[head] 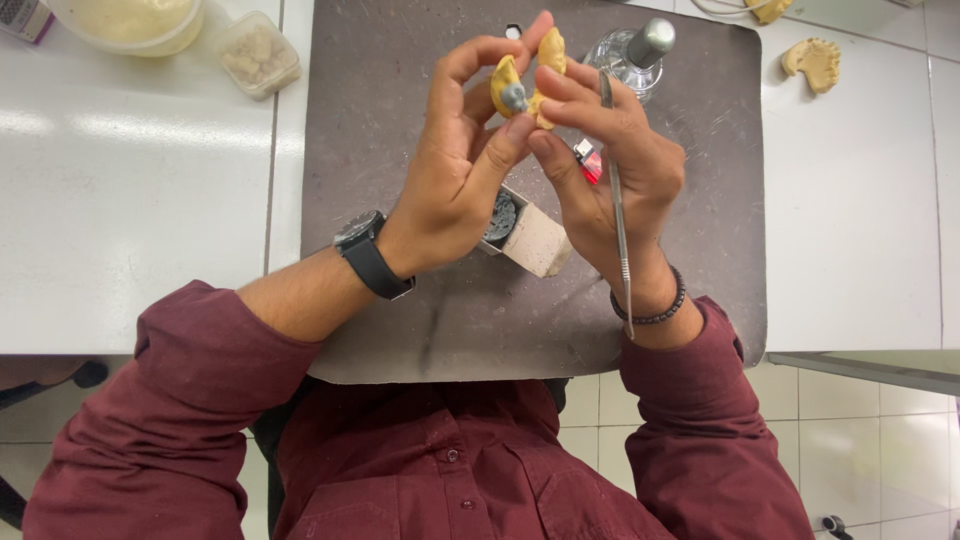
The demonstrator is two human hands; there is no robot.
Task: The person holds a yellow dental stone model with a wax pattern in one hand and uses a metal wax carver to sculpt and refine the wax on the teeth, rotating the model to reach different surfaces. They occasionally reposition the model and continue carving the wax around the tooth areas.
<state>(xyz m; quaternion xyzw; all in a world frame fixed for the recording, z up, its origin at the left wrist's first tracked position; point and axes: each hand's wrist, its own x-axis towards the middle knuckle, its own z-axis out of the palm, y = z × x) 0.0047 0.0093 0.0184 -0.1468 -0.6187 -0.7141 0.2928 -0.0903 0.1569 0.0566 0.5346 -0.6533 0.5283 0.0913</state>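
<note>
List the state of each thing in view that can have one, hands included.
left hand: closed around the yellow dental cast, raised off the mat
right hand: fingers on the cast, metal tool tucked along the palm
glass burner: capped, upright on the grey mat
small box: open, lying on the mat
spare cast: lying apart on the white table
clear tub: lid off, pale pieces inside

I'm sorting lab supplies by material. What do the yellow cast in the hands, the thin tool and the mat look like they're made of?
Cast: looks like dental stone or plaster; matte, chalky yellow, with a grey lump stuck to it, maybe wax or putty.
Tool, in the right hand: metal by its thin, shiny silver shaft.
Mat: probably rubber or soft plastic; dull grey-brown, rounded corners, scuffed.
</note>
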